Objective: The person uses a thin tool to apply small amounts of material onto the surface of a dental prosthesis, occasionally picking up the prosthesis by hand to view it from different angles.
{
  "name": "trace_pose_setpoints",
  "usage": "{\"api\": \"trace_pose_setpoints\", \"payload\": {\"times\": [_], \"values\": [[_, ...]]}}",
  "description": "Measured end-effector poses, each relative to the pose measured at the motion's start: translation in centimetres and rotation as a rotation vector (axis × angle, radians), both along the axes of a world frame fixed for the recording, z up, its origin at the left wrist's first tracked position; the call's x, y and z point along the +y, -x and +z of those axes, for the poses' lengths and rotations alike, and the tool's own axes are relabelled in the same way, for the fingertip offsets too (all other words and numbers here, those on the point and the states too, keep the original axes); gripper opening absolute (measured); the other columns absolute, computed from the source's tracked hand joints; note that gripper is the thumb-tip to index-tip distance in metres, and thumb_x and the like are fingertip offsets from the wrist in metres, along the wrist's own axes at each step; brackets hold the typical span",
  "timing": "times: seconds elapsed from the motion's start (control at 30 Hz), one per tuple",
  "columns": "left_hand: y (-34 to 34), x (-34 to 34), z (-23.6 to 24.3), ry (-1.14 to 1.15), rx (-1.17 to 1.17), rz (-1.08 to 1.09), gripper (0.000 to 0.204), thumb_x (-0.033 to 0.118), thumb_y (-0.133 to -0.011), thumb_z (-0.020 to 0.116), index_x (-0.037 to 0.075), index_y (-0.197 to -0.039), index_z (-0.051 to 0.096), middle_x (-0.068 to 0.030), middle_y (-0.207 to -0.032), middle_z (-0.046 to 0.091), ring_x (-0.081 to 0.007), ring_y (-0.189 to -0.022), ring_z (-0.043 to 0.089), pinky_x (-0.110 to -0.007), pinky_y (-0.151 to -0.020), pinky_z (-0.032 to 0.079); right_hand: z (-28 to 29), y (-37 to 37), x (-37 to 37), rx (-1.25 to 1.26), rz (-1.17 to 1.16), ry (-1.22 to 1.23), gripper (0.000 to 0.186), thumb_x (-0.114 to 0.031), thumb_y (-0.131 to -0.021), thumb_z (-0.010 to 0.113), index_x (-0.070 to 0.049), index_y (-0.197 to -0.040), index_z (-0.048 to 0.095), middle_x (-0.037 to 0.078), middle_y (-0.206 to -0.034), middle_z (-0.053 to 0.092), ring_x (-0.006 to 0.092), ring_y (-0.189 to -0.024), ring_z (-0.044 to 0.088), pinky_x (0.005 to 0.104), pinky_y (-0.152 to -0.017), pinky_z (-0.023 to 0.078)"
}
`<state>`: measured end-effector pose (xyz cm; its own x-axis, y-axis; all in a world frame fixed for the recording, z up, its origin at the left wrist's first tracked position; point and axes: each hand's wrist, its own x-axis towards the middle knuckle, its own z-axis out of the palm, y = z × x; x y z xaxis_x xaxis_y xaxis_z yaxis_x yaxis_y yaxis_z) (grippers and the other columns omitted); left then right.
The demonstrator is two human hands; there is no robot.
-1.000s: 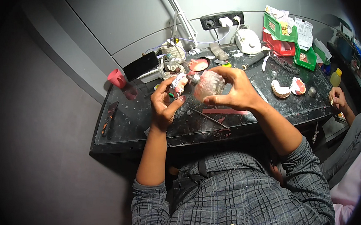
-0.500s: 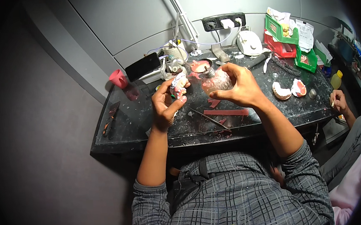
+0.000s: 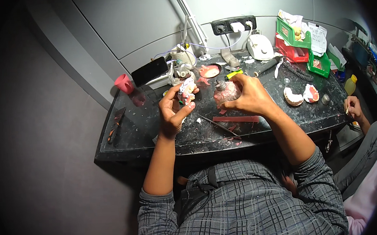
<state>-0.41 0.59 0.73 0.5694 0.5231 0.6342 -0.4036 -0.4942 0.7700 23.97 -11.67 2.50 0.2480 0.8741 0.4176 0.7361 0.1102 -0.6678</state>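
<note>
My left hand [image 3: 170, 112] is closed round a white and pink dental model [image 3: 188, 90], held up over the black bench. To its right, my right hand [image 3: 252, 95] grips a glass bottle [image 3: 224, 95] coated in pinkish residue, its metal neck upward, apart from the model. Below them lie a pink wax strip [image 3: 236, 119] and a thin metal tool [image 3: 219, 126]. Behind is a dish of pink material [image 3: 209, 71]. Two more dental models [image 3: 293, 97] [image 3: 311, 92] rest to the right.
A pink cup [image 3: 123, 83], phone [image 3: 148, 71] and spatula [image 3: 115, 124] are on the left. Stacked bins [image 3: 292, 32], a white device [image 3: 258, 47] and a coiled-cord handpiece [image 3: 268, 66] occupy the back right. A co-worker's hand [image 3: 355, 108] rests at the right edge near a yellow-capped bottle [image 3: 350, 84].
The bottle in my right hand has turned from leaning toward the model to upright, moved slightly right and then dropped a little. My left hand has stayed nearly in place.
</note>
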Motion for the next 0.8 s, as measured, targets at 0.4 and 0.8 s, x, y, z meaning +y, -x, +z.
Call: {"api": "trace_pose_setpoints", "payload": {"times": [0.4,0.8], "values": [[-0.05,-0.15,-0.01,0.0,-0.007,0.001,0.059,0.002,-0.083,0.067,-0.011,-0.139,0.054,-0.0213,-0.128,0.069,-0.0311,-0.125,0.066,-0.043,-0.115,0.043,-0.38,-0.05,0.03,-0.006,0.028,0.023,0.075,-0.033,-0.06,0.094,0.012,-0.115,0.068,0.026,-0.094,0.074,0.0361,-0.091,0.075,0.0416,-0.084,0.059],[-0.04,-0.32,0.22,0.016,0.014,0.015,0.057,0.002,-0.082,0.069,-0.009,-0.136,0.058,-0.0179,-0.124,0.071,-0.0231,-0.119,0.065,-0.037,-0.11,0.045,-0.01,0.32,0.04,0.006,0.033,0.148,0.076,-0.033,-0.061,0.096,0.011,-0.116,0.068,0.029,-0.104,0.075,0.038,-0.101,0.075,0.0422,-0.091,0.059]]}}
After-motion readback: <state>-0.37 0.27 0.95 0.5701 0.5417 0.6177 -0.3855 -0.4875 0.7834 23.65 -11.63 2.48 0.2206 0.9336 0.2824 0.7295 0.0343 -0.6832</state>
